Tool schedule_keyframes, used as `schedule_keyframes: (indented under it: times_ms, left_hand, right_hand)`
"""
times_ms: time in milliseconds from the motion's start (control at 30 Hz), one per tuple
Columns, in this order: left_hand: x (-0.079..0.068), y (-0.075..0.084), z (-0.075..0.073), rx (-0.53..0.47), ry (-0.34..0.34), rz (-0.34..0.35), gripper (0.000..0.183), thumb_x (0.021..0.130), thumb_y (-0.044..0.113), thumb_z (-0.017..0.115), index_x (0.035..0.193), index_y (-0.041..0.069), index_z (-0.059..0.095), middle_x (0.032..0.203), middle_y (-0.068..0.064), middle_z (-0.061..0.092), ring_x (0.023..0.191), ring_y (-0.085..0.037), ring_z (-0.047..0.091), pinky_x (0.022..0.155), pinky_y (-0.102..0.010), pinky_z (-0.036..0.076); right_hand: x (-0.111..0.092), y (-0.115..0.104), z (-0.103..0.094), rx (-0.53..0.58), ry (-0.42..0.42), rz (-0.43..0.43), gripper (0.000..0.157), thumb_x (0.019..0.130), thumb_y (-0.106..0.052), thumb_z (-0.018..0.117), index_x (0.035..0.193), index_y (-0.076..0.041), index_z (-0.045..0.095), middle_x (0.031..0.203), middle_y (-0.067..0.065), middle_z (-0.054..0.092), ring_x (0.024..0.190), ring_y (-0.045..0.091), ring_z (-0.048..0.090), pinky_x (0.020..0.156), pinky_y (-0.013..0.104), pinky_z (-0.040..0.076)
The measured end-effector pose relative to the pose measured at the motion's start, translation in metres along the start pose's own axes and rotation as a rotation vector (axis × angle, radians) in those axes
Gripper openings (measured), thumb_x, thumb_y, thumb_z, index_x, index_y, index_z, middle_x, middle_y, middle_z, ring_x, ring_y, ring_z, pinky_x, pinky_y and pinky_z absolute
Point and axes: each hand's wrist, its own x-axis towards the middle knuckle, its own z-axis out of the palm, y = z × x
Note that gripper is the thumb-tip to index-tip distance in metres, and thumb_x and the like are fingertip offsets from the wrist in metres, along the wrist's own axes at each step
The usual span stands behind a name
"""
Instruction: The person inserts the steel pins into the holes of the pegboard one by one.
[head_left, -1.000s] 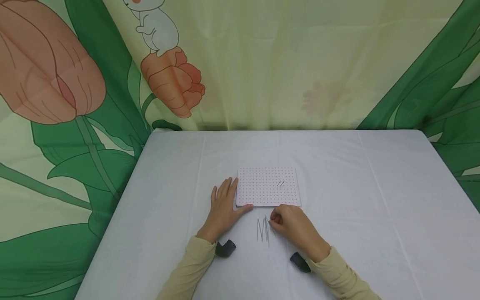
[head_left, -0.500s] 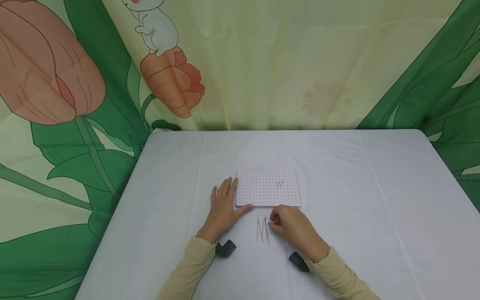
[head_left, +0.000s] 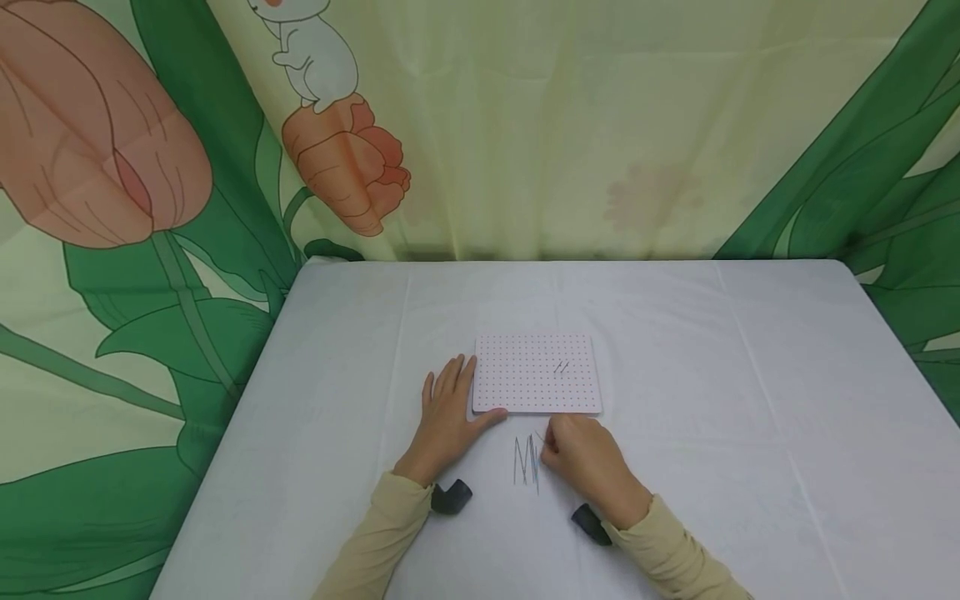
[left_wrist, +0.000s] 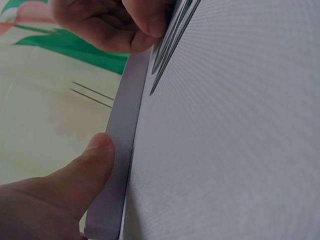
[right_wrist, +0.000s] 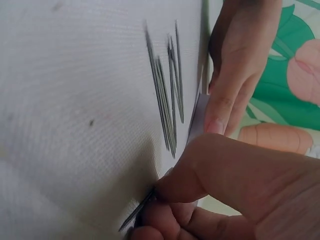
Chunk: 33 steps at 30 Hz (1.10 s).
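Observation:
A white board with rows of small holes lies on the table, and two thin metal needles stand up from it, right of its middle. Along its left edge rest the straight fingers of my left hand, with the thumb against the front edge. My right hand, just in front of the board, pinches a thin metal needle between thumb and fingertips. To its left, several loose needles lie on the cloth. Part of the pinched needle is hidden by the fingers.
White cloth covers the table around the board. Behind it hangs a printed curtain with a rabbit and carrot. A dark wrist-worn device sits under the left wrist, another dark device under the right.
My right hand has drawn slightly back and right from the loose needles, with one needle pinched in its fingers. The left hand and the board have stayed in place.

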Motion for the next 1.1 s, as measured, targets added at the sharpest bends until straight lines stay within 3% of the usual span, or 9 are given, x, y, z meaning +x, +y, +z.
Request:
schedule_keyframes:
  times_ms: [167,433,600,833,1100]
  left_hand:
    - [-0.0003,0.0006,-0.0006,-0.012,0.005,0.004,0.096,0.086,0.058,0.068,0.157,0.010,0.026,0.162,-0.014,0.026,0.152,-0.029,0.019,0.122,-0.055,0.003]
    - [0.0005,0.0005,0.0003,-0.013,0.007,0.008,0.096,0.086,0.058,0.068,0.157,0.010,0.027,0.162,-0.015,0.026,0.152,-0.030,0.019,0.122,-0.056,0.003]
    - [-0.0001,-0.0001,0.0000,-0.013,0.004,0.008,0.096,0.086,0.058,0.068,0.157,0.009,0.026,0.162,-0.015,0.026,0.152,-0.030,0.019,0.122,-0.056,0.003]
    - [0.0003,-0.0012,-0.0001,-0.007,0.006,0.012,0.096,0.086,0.059,0.067,0.157,0.009,0.027,0.162,-0.015,0.026,0.151,-0.030,0.019,0.122,-0.056,0.003]
    - [0.0003,-0.0011,0.0006,-0.014,0.002,0.009,0.096,0.086,0.059,0.067,0.157,0.009,0.027,0.162,-0.015,0.026,0.152,-0.030,0.019,0.122,-0.055,0.003]
  right_hand:
    - [-0.0005,-0.0021,0.0010,-0.064,0.012,-0.023,0.035,0.072,0.005,0.067,0.054,-0.014,0.043,0.052,-0.007,0.035,0.052,0.009,0.031,0.045,0.023,0.028]
    - [-0.0010,-0.0025,0.0073,-0.186,0.075,-0.066,0.027,0.070,0.003,0.071,0.057,-0.009,0.050,0.052,0.000,0.045,0.050,0.010,0.036,0.042,0.028,0.038]
    - [-0.0018,-0.0007,0.0077,-0.160,0.075,-0.067,0.027,0.072,0.002,0.070,0.059,-0.010,0.050,0.054,-0.001,0.044,0.051,0.010,0.037,0.043,0.026,0.036]
    - [0.0000,0.0019,0.0072,-0.116,0.136,-0.100,0.027,0.073,0.000,0.069,0.062,-0.011,0.048,0.056,-0.003,0.041,0.052,0.010,0.037,0.045,0.024,0.033]
    - [0.0013,0.0025,0.0004,0.055,0.074,-0.074,0.019,0.074,0.002,0.069,0.071,-0.010,0.055,0.063,-0.006,0.046,0.059,0.008,0.041,0.051,0.020,0.037]
